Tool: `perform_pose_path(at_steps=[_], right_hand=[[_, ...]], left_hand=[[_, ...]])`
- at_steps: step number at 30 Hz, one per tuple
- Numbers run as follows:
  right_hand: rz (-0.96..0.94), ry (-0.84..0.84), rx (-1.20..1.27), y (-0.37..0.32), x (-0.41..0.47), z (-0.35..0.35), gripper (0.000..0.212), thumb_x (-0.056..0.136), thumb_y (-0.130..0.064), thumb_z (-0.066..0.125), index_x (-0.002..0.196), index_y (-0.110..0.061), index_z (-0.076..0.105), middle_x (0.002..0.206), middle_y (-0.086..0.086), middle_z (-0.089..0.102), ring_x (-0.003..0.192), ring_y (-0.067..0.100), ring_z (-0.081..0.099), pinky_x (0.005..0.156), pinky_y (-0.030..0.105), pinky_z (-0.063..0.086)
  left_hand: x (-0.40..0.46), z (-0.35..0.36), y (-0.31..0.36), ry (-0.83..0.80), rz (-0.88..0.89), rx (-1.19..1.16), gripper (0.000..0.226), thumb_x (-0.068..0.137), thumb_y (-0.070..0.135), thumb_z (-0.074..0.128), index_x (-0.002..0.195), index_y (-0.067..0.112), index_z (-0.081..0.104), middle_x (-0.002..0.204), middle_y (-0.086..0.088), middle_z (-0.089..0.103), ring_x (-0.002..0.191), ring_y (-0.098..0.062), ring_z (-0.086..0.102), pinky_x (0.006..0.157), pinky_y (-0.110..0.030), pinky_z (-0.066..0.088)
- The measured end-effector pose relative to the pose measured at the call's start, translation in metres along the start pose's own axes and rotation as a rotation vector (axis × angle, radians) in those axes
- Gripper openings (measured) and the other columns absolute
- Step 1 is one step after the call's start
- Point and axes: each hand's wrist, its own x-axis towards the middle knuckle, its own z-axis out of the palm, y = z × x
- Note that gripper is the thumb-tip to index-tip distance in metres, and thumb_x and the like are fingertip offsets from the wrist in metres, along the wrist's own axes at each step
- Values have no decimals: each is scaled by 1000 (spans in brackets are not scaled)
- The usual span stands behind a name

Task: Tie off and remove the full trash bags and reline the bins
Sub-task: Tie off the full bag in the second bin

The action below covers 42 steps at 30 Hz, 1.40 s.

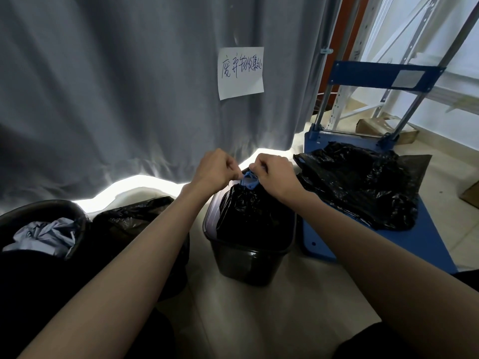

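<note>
A dark rectangular bin [243, 265] stands on the floor in the middle, holding a full black trash bag [248, 216]. The bag's neck is gathered at the top, where a blue drawstring [249, 180] shows. My left hand [216, 169] pinches the drawstring from the left and my right hand [274, 172] grips it from the right, both just above the bag. A round dark bin [77, 211] at the left holds crumpled blue-grey paper. Beside it stands another bin lined with a black bag [134, 216].
A blue platform cart [404, 242] stands right of the middle bin, with a tied black bag [363, 187] lying on its deck. A grey curtain [116, 86] with a handwritten paper sign [241, 72] hangs behind. Cardboard pieces lie on the floor at the far right.
</note>
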Motion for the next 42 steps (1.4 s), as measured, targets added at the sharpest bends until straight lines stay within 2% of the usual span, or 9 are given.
perform_pose_path(at_steps=[5, 9, 15, 19, 23, 28, 32, 38, 42], right_hand=[[62, -28, 170, 5, 2, -3, 29, 95, -24, 56, 78, -1, 61, 81, 13, 66, 84, 27, 58, 79, 35, 45], [100, -33, 280, 8, 1, -2, 26, 95, -25, 57, 75, -9, 58, 69, -2, 58, 75, 13, 52, 68, 21, 34], [16, -77, 7, 17, 0, -4, 23, 90, -24, 60, 70, -13, 61, 72, 4, 60, 73, 24, 57, 62, 30, 42], [53, -201, -215, 30, -7, -6, 24, 87, -17, 56, 63, -13, 54, 76, 7, 59, 76, 29, 58, 66, 33, 48], [147, -285, -226, 45, -14, -8, 16, 80, -14, 56, 64, -10, 55, 67, 8, 52, 70, 29, 55, 65, 34, 50], [167, -354, -204, 56, -18, -7, 17, 83, -13, 57, 72, -2, 63, 70, 11, 55, 70, 25, 55, 67, 37, 53], [193, -225, -164, 56, -20, -7, 20, 83, -16, 56, 67, -6, 59, 65, 4, 51, 62, 23, 50, 55, 29, 41], [288, -211, 107, 45, -12, -10, 46, 92, -35, 53, 53, -13, 67, 47, -7, 63, 59, 14, 58, 64, 27, 48], [230, -280, 15, 41, -13, -2, 33, 89, -33, 61, 75, -3, 65, 76, 12, 68, 78, 26, 64, 79, 36, 54]], left_hand=[[-1, 2, -1, 28, -18, 29, 22, 74, 24, 81, 59, 31, 67, 70, 7, 69, 79, -16, 67, 76, -32, 54], [-1, 3, -3, 52, -10, 47, 13, 76, 26, 80, 67, 27, 71, 67, 10, 66, 77, -15, 66, 71, -29, 50], [-3, 9, -4, 139, 1, 171, 6, 82, 25, 73, 76, 24, 74, 58, 15, 56, 74, -12, 60, 63, -24, 35], [-3, 16, -19, 215, -4, 403, 15, 88, 24, 60, 86, 20, 75, 86, -2, 72, 88, -26, 66, 77, -31, 47], [-3, 27, -38, 180, -45, 573, 18, 89, 29, 58, 92, 22, 75, 94, -3, 72, 96, -25, 64, 93, -36, 40], [-5, 35, -48, 169, -44, 686, 16, 84, 28, 63, 94, 22, 75, 95, -6, 69, 98, -25, 60, 92, -35, 34], [-4, 31, -52, 200, 9, 664, 11, 87, 30, 66, 91, 27, 76, 92, -1, 69, 101, -20, 54, 87, -34, 29], [-6, 19, -36, 267, 177, 558, 19, 82, 37, 73, 98, 29, 68, 106, 4, 63, 106, -21, 52, 88, -34, 33], [-8, 23, -22, 163, 47, 527, 29, 84, 47, 68, 90, 18, 72, 93, -7, 70, 90, -29, 65, 70, -30, 39]])
